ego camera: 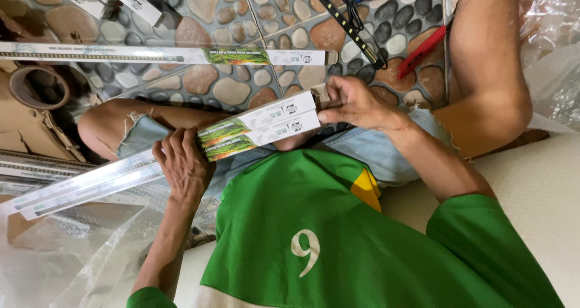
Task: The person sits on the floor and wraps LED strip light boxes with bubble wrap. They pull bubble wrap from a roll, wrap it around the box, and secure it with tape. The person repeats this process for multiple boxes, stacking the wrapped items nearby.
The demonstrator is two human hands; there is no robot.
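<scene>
Gripping two long white boxes (181,148) stacked across the lap, the left hand (184,166) grasps mid-length while the right hand (356,102) pinches their end.

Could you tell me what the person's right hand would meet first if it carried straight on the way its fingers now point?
The right hand points left, fingertips already at the end of the long white boxes held across the lap; it would press into that end first.

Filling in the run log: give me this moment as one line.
left hand: grips two long boxes mid-length | right hand: holds their end | boxes: side by side over lap | third long box: on pebble floor
</scene>
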